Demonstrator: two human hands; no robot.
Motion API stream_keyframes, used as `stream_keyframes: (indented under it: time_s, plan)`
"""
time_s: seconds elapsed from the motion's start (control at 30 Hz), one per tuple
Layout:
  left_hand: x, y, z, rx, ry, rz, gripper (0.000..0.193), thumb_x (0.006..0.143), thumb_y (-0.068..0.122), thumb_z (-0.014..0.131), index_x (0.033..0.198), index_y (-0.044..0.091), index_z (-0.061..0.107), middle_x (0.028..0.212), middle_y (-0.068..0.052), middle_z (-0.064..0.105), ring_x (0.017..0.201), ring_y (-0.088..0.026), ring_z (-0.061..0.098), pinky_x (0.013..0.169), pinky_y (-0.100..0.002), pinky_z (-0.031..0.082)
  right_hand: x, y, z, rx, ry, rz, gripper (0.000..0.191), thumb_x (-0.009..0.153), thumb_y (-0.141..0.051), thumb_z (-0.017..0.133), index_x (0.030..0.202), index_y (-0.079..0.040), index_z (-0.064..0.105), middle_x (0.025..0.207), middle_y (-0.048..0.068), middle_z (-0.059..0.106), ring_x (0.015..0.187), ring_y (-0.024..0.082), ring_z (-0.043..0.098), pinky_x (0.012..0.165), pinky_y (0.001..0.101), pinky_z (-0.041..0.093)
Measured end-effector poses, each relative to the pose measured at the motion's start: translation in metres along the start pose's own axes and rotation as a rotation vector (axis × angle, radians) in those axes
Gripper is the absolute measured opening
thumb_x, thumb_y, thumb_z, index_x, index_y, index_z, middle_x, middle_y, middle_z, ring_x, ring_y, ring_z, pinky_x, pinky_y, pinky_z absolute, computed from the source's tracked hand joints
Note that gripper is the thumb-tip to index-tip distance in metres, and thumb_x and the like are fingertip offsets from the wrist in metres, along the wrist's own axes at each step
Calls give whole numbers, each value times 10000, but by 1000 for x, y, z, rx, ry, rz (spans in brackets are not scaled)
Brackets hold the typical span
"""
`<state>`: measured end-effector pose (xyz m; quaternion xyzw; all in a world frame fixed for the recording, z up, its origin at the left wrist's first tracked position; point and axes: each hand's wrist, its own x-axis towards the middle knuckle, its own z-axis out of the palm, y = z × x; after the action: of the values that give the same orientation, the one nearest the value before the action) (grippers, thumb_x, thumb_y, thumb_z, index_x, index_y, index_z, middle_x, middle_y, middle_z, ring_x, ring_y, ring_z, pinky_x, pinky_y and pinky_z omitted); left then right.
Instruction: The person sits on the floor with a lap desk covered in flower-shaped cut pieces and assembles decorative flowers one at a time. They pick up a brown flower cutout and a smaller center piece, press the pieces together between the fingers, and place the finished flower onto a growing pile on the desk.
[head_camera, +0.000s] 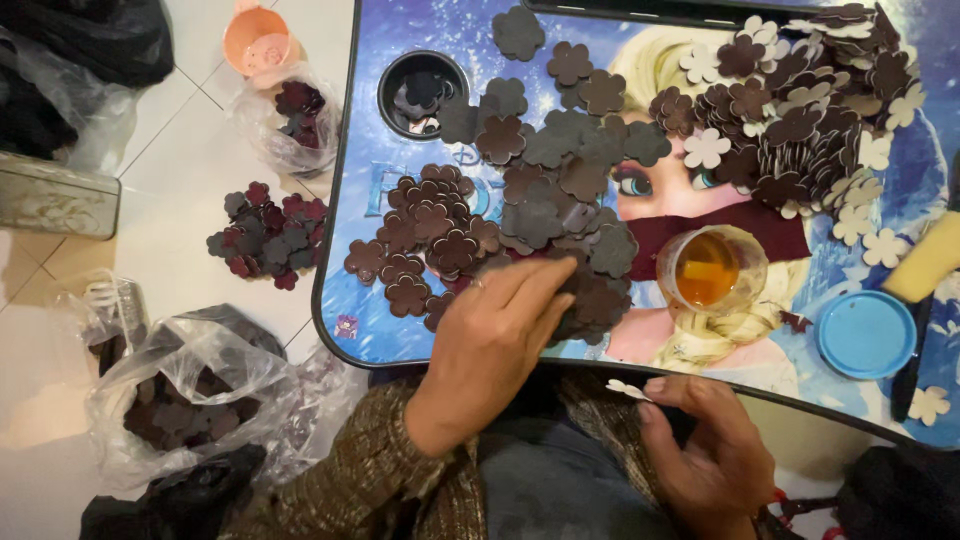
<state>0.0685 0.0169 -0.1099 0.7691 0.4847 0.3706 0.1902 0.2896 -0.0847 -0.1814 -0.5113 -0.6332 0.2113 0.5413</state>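
Flower cutouts (520, 200) litter printed tray (370, 330), tiled floor (180, 170).

Clear plastic bag (285, 125) of dark flowers left of tray (345, 330), larger clear bag (185, 385) below-left, black bag (95, 35) far upper-left

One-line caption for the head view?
Left hand presses on a pile of dark flower cutouts; right hand pinches a pale cutout.

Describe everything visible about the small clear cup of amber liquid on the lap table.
The clear cup is a small round plastic-looking container, upright and uncovered, holding amber liquid with a paler patch in it. It stands on the printed lap table, between the dark flower cutouts and a round blue lid. Neither hand touches it.
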Motion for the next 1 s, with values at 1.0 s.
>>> stream_keyframes:
  time_s: [1.0]
  plan:
    - [-16, 3, -1, -626, -45, -222, 192, 887, 7, 722, 1040, 55, 616, 1226, -91, 709, 1094, -226, 693, 944, -325, 559, -13, -12, -6, 234, 30, 278, 655, 853, 137, 714, 1454, 38, 474, 1027, 175, 724, 977, 200, 712, 943, 317, 574]
